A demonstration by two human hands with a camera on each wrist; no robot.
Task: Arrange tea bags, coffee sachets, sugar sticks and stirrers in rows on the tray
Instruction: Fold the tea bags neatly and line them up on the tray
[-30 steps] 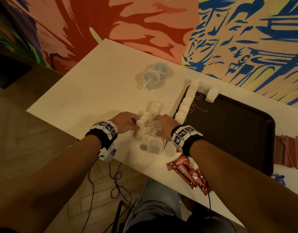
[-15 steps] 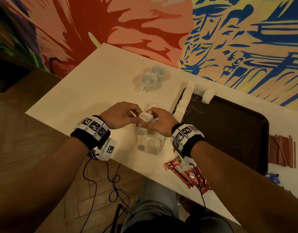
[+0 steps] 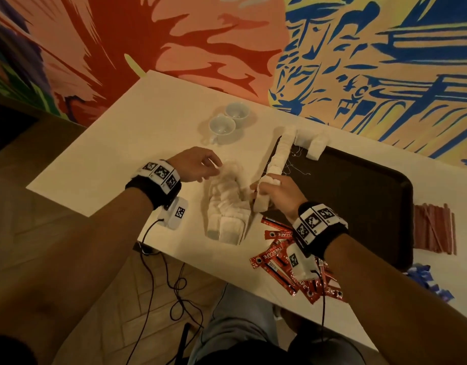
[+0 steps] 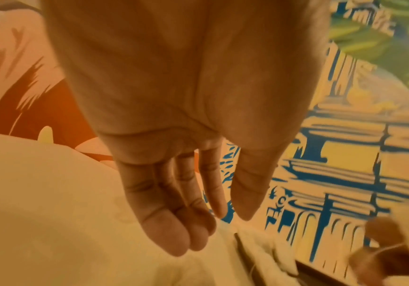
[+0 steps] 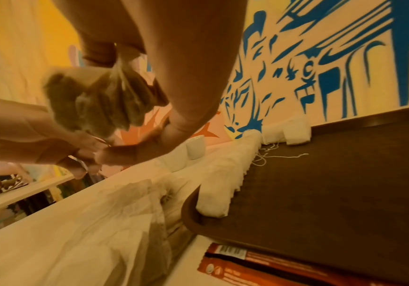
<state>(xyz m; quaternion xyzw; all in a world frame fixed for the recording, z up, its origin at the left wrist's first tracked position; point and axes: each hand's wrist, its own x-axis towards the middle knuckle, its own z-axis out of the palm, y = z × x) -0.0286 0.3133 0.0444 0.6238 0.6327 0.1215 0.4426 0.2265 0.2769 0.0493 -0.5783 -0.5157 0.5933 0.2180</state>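
Your right hand (image 3: pixel 275 194) pinches a small bunch of tea bags (image 5: pixel 100 102) between thumb and fingers, hanging just above the near-left corner of the dark tray (image 3: pixel 358 196). A row of tea bags (image 3: pixel 279 154) lies along the tray's left edge, with a few more (image 3: pixel 315 144) across its far corner, their strings trailing onto the tray. The loose heap of tea bags (image 3: pixel 227 204) sits on the bench (image 3: pixel 137 143) between your hands; blur makes it hard to count.

Your left hand (image 3: pixel 194 164) hovers over that heap, fingers loosely extended and close together, holding nothing.

Red coffee sachets (image 3: pixel 277 259) lie near your right wrist, partly hidden by it. Red stirrers (image 3: pixel 434 227) lie right of the tray, and blue packets (image 3: pixel 424 280) are half covered by your forearm.
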